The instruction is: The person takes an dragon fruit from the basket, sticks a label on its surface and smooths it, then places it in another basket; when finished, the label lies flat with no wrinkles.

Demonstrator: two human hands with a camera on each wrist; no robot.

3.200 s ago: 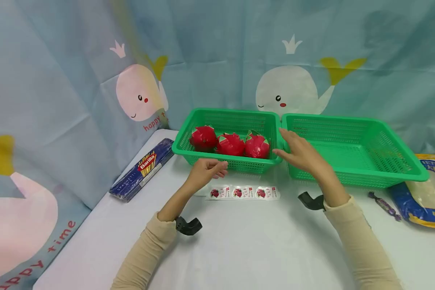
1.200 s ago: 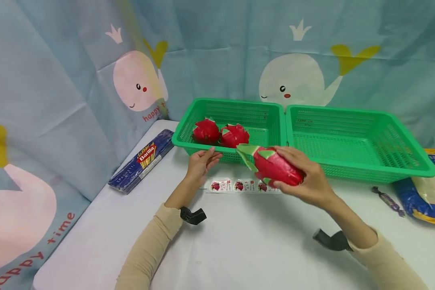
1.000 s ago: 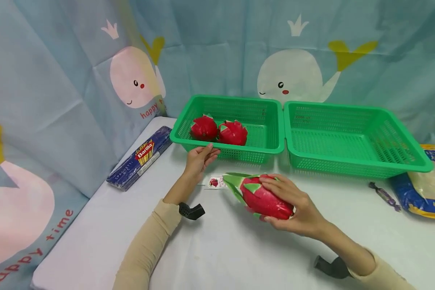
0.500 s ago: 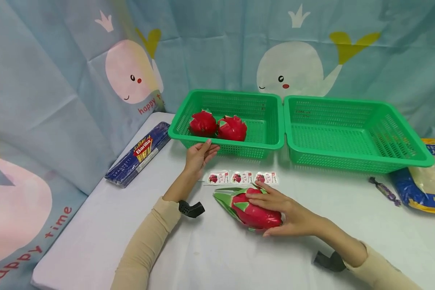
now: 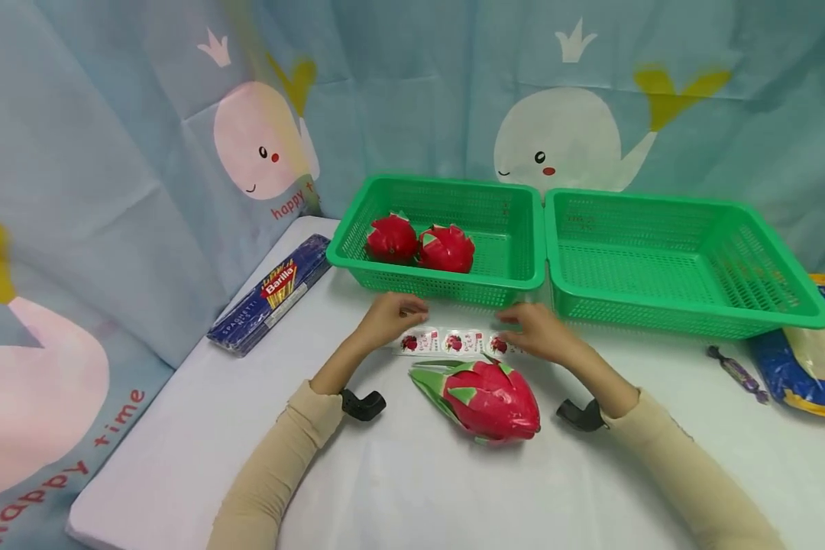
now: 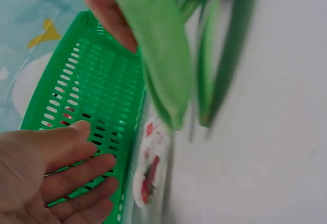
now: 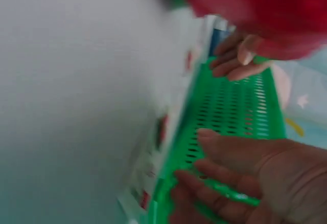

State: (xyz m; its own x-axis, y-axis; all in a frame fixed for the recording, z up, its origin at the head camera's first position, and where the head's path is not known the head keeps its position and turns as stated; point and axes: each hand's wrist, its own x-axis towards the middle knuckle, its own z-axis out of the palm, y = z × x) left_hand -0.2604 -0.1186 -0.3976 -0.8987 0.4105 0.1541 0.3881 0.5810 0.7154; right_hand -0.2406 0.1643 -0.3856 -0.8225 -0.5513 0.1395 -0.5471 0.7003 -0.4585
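A dragon fruit (image 5: 491, 401) with long green leaves lies on the white table between both forearms. Behind it is a strip of stickers (image 5: 462, 343) printed with dragon fruits. My left hand (image 5: 389, 319) is over the strip's left end, its fingers relaxed with nothing in them. At the strip's right end is my right hand (image 5: 540, 331), thumb and fingers apart and holding nothing in the right wrist view. Two more dragon fruits (image 5: 447, 248) sit in the left green basket (image 5: 436, 284), just beyond my hands.
A second green basket (image 5: 687, 317) stands against the left one. To the left lies a blue Barilla spaghetti pack (image 5: 270, 296). At the right are a purple wrapped candy (image 5: 738, 373) and a blue-and-yellow bag (image 5: 814, 370). A printed curtain (image 5: 412, 92) hangs behind.
My right hand took one dragon fruit from the left basket, set it on the table and let go. It has since moved back to the sticker strip. My left hand has left the basket's rim.
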